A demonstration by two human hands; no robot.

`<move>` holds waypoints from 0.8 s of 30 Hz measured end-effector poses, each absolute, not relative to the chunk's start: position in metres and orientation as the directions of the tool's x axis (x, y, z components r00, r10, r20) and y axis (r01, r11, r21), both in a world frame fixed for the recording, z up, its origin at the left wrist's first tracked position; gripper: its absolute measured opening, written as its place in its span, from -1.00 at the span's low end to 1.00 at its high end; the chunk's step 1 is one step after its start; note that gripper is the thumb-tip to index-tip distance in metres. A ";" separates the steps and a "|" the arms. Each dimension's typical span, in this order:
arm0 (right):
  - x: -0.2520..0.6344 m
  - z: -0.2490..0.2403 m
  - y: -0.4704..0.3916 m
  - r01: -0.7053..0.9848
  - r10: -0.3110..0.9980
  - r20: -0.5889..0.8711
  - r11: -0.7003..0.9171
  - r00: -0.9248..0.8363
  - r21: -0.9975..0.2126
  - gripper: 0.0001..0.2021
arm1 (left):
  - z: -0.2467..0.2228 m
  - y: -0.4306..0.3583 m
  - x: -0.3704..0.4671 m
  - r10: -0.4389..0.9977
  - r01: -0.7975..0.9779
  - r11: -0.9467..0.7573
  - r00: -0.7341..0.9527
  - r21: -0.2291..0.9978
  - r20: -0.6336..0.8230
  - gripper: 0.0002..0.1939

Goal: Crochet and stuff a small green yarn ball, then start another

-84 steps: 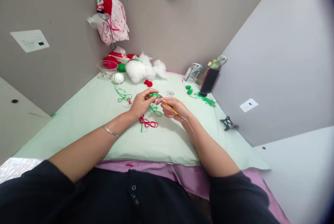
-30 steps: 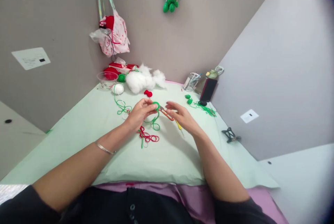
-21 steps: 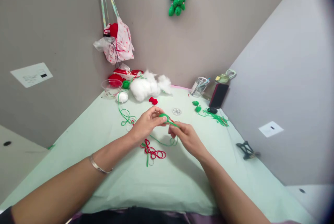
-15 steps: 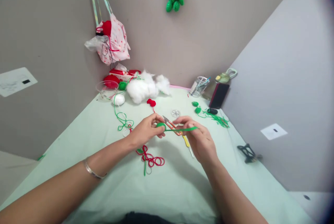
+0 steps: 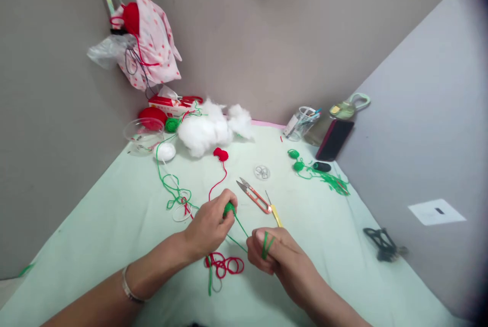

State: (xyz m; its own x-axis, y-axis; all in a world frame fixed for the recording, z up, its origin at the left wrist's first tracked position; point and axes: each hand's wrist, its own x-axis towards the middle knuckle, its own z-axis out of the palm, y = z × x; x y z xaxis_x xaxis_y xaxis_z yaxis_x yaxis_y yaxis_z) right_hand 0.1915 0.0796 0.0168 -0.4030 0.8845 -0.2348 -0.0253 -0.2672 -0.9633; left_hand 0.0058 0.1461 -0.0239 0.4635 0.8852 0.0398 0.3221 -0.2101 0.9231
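Note:
Between the fingers of my left hand is a small green crocheted piece, partly covered by the fingertips. A strand of green yarn runs from it, stretched, to my right hand. That hand is closed on the yarn, and a loop of it crosses the thumb. Just beyond my hands lie orange-handled thread snips and a yellow-handled crochet hook, its lower end hidden by my right hand. Loops of red yarn lie on the cloth below my left hand.
White stuffing sits at the back, with a clear plastic bowl and a white yarn ball to its left. To the right are a pen cup, a phone and green yarn pieces. A black stand lies farther right.
Both hands have come down nearer, uncovering the snips. My right hand has closed from loosely spread fingers and moved lower, with the yarn now slanting down to it. The view has also shifted downward.

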 end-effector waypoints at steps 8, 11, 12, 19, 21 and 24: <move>0.189 0.030 0.083 0.205 0.771 -0.239 -0.143 -0.590 -0.968 -0.47 | -0.028 0.146 0.004 0.947 0.119 -0.051 0.322 0.992 0.010 -0.84; 0.187 0.024 0.086 0.196 0.773 -0.202 -0.102 -0.601 -0.975 -0.50 | -0.028 0.145 0.001 0.961 0.040 0.015 0.275 0.999 -0.025 -0.83; 0.187 0.022 0.087 0.188 0.778 -0.198 -0.104 -0.596 -0.977 -0.50 | -0.027 0.145 0.000 0.960 0.018 0.036 0.277 0.999 -0.040 -0.81; 0.182 0.018 0.080 0.054 0.833 -0.214 -0.218 -0.510 -0.975 -0.51 | -0.026 0.148 0.000 0.954 0.037 -0.100 0.287 0.994 0.085 -0.83; 0.179 0.021 0.073 0.017 0.857 -0.196 -0.214 -0.477 -0.977 -0.53 | -0.026 0.149 0.003 0.944 0.057 -0.139 0.309 0.989 0.115 -0.83; 0.176 0.027 0.067 0.069 0.853 -0.147 -0.130 -0.501 -0.989 -0.63 | -0.023 0.149 0.006 0.935 0.011 -0.169 0.317 0.986 0.157 -0.80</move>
